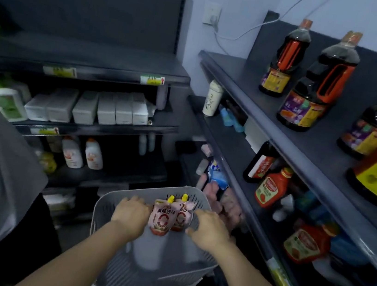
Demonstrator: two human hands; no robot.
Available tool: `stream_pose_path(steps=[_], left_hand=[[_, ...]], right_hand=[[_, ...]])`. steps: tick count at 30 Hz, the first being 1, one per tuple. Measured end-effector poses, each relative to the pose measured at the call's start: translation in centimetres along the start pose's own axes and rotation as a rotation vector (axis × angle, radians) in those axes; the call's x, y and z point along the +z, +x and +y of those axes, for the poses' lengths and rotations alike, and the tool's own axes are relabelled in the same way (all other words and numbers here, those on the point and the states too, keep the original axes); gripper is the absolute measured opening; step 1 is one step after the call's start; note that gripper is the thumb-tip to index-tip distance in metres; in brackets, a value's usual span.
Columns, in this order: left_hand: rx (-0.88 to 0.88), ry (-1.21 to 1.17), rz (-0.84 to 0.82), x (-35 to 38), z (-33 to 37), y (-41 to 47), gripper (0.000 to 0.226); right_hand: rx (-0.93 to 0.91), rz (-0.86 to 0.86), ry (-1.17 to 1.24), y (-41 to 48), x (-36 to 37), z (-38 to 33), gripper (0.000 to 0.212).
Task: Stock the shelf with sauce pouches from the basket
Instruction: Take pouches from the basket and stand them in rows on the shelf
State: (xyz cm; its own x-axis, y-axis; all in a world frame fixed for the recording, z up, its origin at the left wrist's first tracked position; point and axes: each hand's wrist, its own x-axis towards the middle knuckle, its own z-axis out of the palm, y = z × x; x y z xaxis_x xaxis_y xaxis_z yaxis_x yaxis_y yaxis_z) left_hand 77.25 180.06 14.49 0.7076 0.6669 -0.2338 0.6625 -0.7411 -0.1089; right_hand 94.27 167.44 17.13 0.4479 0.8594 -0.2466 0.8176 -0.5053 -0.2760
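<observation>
- While low inside the grey basket (190,189), brackets two upright pink sauce pouches (162,216) between left hand (130,214) and right hand (206,230).
- Curls left fingers against the front pouch; pinching or only touching, cannot tell.
- Curls right fingers toward the other; contact hidden.

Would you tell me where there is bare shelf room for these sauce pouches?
The right top shelf is bare from its far end up to the first dark bottle. The left unit's top shelf looks mostly bare too. Lower on the right it is crowded around the ketchup bottle.
</observation>
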Motion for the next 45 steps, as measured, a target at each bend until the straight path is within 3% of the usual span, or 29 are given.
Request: stream_pose_path(steps=[4,13,17,20,25,30,35,42,45], left_hand=[[-0.041,-0.04,-0.054,3.0,0.6,3.8,0.037],[-0.131,-0.142,-0.13,9.1,2.9,10.4,0.058],[-0.209,-0.248,-0.145,11.4,3.5,12.2,0.055],[-0.292,-0.414,-0.153,13.1,4.0,13.2,0.041],[-0.516,-0.954,-0.08,15.0,4.4,13.5,0.038],[-0.601,-0.943,0.051,15.2,5.8,13.7,0.039],[-0.732,-1.22,0.119,15.5,6.4,13.6,0.045],[-0.568,-1.01,0.051,15.8,5.3,13.7,0.037],[-0.583,-1.028,0.0,15.2,5.1,13.4,0.036]], right_hand=[[-0.047,-0.028,0.008,5.2,1.8,1.4,0.042],[-0.039,-0.092,0.026,13.2,8.0,4.8,0.071],[-0.001,-0.094,0.038,14.7,10.7,5.4,0.072],[0.05,-0.005,-0.029,15.2,12.2,5.5,0.062],[0.12,0.034,-0.072,15.4,12.5,5.1,0.015],[0.104,0.03,0.018,15.2,12.7,5.4,0.016],[0.077,0.068,0.008,14.9,13.4,5.3,0.023],[0.125,0.046,0.042,14.9,14.8,5.8,0.032],[0.202,-0.022,0.234,15.0,14.8,5.9,0.031]])
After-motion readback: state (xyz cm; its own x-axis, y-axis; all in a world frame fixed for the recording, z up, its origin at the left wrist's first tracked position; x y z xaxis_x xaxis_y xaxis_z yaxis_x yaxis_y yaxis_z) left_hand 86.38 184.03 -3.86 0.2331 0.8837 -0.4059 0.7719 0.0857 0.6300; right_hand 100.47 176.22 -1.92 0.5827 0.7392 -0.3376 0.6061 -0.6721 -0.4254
